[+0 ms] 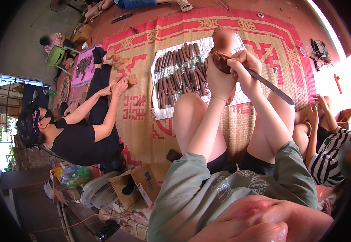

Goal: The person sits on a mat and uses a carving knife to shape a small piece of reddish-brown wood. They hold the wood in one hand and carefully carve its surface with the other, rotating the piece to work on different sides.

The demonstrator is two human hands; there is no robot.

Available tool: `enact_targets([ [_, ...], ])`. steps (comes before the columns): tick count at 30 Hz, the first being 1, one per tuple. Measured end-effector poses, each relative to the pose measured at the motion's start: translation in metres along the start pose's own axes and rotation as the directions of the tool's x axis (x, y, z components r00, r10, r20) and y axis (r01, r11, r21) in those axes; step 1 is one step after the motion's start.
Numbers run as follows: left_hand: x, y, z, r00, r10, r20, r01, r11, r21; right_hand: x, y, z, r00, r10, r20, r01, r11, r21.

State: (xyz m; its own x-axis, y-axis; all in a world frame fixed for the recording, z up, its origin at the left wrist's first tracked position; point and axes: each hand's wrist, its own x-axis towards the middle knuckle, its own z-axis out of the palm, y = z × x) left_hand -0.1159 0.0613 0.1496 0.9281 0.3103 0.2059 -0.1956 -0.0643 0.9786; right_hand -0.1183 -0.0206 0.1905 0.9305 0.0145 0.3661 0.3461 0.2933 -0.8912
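Observation:
A reddish-brown carved wooden figure is held up in front of my knees; its upper part is blurred. My left hand is closed around the figure's middle, hiding much of it. In my right hand is a long, dark, flat carving tool, gripped like a pen. The tool's near end reaches the carving, and its broad far end sticks out to the lower right over my knee. Behind my hands, several wooden-handled carving tools lie in rows on a white cloth.
A red and tan woven mat covers the floor. At left a person in black handles wooden pieces; another in stripes sits close at right. A cardboard box and a fan stand behind left.

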Motion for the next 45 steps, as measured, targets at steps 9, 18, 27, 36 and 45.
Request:
enact_targets([
  [9,0.002,0.011,-0.009,0.999,0.040,-0.008,-0.039,0.998,0.046,0.000,0.008,0.004,0.993,-0.085,0.079,0.090,0.994,-0.066],
  [18,0.004,0.002,-0.013,0.998,0.062,-0.028,-0.061,0.996,0.065,0.001,0.011,0.006,0.993,-0.054,0.103,0.058,0.998,-0.035],
  [27,0.007,-0.001,-0.010,0.992,0.120,-0.028,-0.118,0.992,0.040,0.003,0.009,0.004,0.994,-0.088,0.068,0.090,0.995,-0.030],
  [36,0.002,0.006,-0.006,0.996,0.084,-0.030,-0.081,0.992,0.092,0.003,0.007,0.002,0.997,-0.072,0.042,0.072,0.997,0.000],
  [45,0.001,0.008,-0.006,0.997,0.075,0.005,-0.075,0.997,-0.001,0.002,0.007,-0.003,0.999,-0.010,0.049,0.009,1.000,0.029],
])
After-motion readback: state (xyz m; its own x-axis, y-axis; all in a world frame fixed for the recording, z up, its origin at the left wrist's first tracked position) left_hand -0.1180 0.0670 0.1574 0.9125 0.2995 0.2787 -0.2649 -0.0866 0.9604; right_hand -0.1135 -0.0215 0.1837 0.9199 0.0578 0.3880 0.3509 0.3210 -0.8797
